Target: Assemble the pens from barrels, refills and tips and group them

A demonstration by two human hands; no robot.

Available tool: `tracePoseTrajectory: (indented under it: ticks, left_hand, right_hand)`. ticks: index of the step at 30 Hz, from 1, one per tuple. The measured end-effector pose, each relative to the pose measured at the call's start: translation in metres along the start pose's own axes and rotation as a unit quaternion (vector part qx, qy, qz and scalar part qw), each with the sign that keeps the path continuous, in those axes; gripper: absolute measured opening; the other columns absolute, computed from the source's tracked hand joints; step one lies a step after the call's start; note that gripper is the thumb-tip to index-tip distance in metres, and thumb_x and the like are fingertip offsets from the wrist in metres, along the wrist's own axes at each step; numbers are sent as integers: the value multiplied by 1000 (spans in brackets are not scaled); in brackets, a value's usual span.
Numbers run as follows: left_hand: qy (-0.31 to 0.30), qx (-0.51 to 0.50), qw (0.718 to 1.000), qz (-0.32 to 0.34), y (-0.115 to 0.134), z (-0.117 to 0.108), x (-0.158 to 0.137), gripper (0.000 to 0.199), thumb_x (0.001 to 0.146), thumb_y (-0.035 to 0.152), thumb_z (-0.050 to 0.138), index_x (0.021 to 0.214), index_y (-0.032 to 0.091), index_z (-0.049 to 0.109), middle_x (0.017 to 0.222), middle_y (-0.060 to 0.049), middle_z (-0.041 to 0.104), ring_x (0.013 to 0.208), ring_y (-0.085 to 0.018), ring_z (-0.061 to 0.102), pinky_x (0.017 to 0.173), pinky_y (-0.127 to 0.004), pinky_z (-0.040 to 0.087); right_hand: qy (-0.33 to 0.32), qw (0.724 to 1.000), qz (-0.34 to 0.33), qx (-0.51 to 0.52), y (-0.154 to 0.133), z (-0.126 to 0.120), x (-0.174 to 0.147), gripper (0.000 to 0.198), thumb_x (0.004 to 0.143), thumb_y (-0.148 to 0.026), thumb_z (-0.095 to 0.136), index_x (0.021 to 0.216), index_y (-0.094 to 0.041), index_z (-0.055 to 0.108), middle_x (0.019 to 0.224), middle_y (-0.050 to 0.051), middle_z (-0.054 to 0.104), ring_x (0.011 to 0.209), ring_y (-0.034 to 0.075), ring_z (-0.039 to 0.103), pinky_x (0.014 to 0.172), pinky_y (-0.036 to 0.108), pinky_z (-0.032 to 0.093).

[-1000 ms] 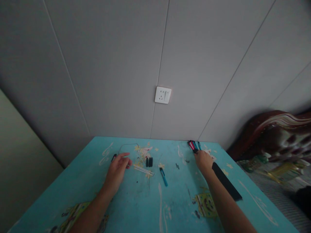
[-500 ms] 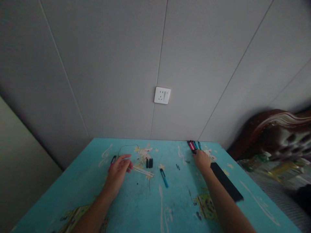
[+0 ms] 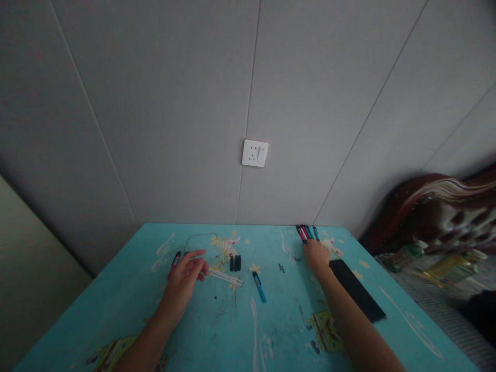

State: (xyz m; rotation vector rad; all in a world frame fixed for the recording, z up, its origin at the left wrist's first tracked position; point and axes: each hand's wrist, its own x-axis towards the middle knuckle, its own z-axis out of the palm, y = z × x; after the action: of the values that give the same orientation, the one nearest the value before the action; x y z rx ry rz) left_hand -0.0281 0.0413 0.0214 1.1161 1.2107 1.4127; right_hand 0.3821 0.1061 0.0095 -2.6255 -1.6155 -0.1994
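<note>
Shifted slightly since half a second earlier: the whole head view, so that nearly everything sits a little differently in frame. Both hands keep nearly the same places; more of the red-and-black pen (image 3: 174, 263) shows beside the left hand than a second ago.

Head view, contents of the counter (image 3: 217, 330), turquoise, printed with cartoon figures, stars and white scrolls:

Left hand (image 3: 188, 271): above the left half, fingers loosely curled; whether its grip holds anything cannot be told. Red-and-black pen just beside it, on its outer side, partly covered.

White thin rods (image 3: 226, 277): several, side by side, near ends close to the left fingertips; contact unclear.

Three short black cylinders (image 3: 235, 263): in a row, beyond the rods.

Blue pen (image 3: 259, 287): one, lying alone near the middle, dark end away from the person.

Small dark pieces (image 3: 281, 268): two, between the blue pen and the right hand.

Right hand (image 3: 316, 254): at the near ends of a row of red and blue pens (image 3: 304, 233) by the far edge; fingers hidden, grip not readable.

Black flat strip (image 3: 358, 292): lying obliquely, right of the right forearm.
</note>
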Motion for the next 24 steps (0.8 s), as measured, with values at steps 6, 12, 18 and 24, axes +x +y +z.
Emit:
tracePoseTrajectory:
  ticks: [6,12,18,24]
  left_hand:
    - [-11,-15,1000,11,-5,-1,1,45,76,47,66,108,16,60,73,-2,66,64,-16,61,56,-25,49]
    - [-26,-17,999,9,-12,-4,4,43,80,45,64,111,16,57,73,-2,65,65,-16,60,56,-25,48]
    - [-31,-18,999,11,-11,-4,3,43,79,46,64,110,16,58,74,-3,65,66,-16,61,56,-25,48]
    - [-27,-11,1000,11,-8,-4,3,42,79,45,63,109,16,58,73,-3,64,65,-16,61,56,-25,47]
  right_hand:
    - [10,1000,6,-14,-5,-6,-1,35,95,-26,37,103,-16,69,101,20,69,96,29,66,82,40,46]
    - [13,1000,3,-19,-10,-10,-3,34,93,-18,38,101,-17,71,99,19,70,97,29,66,84,41,45]
    - [12,1000,4,-3,-1,-8,2,36,94,-24,37,102,-16,71,101,20,69,97,30,66,85,41,45]
    - [8,999,48,4,39,-14,24,35,91,-24,41,104,-11,71,105,23,68,97,29,66,80,36,47]
